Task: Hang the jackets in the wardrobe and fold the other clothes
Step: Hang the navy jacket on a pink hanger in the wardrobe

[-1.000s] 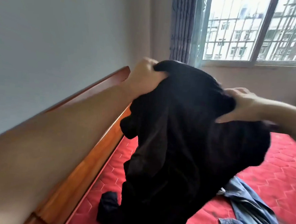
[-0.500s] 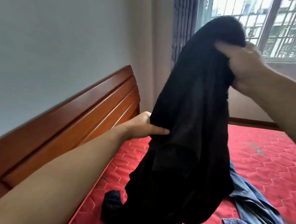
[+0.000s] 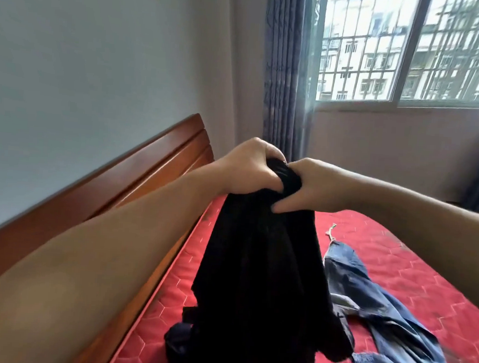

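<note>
- I hold the black garment (image 3: pixel 257 267) up over the bed (image 3: pixel 396 266), bunched at its top edge, and most of it hangs straight down from my two hands in one dark column.
- My left hand (image 3: pixel 247 167) has its fingers curled tight over the gathered top of the cloth, knuckles up.
- My right hand (image 3: pixel 309 186) sits right against the left and pinches the same bunch from the other side, thumb stretched along the fabric below it.
- The lower end of the garment trails onto the bed near the headboard (image 3: pixel 136 179), where a dark heap lies crumpled; I cannot tell whether that heap is part of the same piece or another one.
- It looks soft and limp to me, with no stiffness at all: it drapes in long folds and takes whatever shape my grip gives it. I judge it light to middling in weight and not slippery.
- Too dark and bunched to tell whether it is a jacket or something to fold; I see no collar, sleeve or zip plainly.
- To sort it out I would spread my hands apart along the top edge and look for shoulders or a waistband, then hold it by those two corners so it hangs flat.
- A blue denim piece (image 3: pixel 387 327) lies spread on the bed just beside the hanging cloth, on the side away from the headboard.
</note>
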The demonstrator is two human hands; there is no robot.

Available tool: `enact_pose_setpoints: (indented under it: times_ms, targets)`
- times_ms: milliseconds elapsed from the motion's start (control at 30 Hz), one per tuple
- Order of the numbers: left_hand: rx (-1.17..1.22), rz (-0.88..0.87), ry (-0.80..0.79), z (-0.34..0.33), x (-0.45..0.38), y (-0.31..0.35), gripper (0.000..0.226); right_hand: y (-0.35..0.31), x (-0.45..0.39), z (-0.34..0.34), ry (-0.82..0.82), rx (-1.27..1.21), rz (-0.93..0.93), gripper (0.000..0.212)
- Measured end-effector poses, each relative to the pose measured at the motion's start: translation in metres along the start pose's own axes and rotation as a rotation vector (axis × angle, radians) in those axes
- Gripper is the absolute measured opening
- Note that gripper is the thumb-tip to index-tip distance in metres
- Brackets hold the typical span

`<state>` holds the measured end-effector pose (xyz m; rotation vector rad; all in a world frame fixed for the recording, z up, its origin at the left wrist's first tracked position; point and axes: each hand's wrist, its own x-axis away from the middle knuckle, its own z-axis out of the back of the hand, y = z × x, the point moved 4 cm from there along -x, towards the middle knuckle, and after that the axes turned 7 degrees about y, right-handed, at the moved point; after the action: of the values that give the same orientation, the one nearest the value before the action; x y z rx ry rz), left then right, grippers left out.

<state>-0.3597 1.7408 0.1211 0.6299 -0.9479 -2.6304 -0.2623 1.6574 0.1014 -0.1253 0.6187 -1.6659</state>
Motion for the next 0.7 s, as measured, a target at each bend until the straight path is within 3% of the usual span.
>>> enact_pose_setpoints:
  times_ms: [67, 133, 300, 400, 467, 533, 600, 700]
  targets:
    - [0.261, 0.114, 0.027, -0.005, 0.013, -0.024, 0.024, 0.006, 0.004, 0.001, -0.049, -0.103, -0.068, 0.026]
    - [0.481, 0.221, 0.008, -0.012, 0.028, -0.05, 0.03, 0.008, 0.008, 0.011, 0.008, -0.263, -0.118, 0.024]
    - [0.345, 0.397, -0.21, -0.047, 0.065, -0.093, 0.025, 0.003, 0.002, 0.044, 0.313, -0.767, -0.178, 0.024]
    - [0.6, 0.445, -0.103, -0.034, 0.067, -0.093, 0.015, 0.013, 0.0, 0.067, 0.394, -1.055, -0.278, 0.038]
    - [0.735, 0.396, -0.002, -0.009, 0.058, -0.08, 0.016, 0.033, 0.005, 0.072, 0.405, -1.105, -0.407, 0.044]
    - [0.749, 0.321, 0.107, 0.015, 0.046, -0.06, 0.019, 0.059, 0.015, 0.064, 0.36, -0.871, -0.566, 0.045]
    - [0.723, 0.261, 0.194, 0.029, 0.035, -0.036, 0.028, 0.085, 0.03, 0.049, 0.251, -0.411, -0.67, 0.044]
    - [0.598, 0.224, 0.201, 0.03, 0.022, -0.005, 0.033, 0.093, 0.04, 0.016, 0.047, -0.029, -0.527, 0.036]
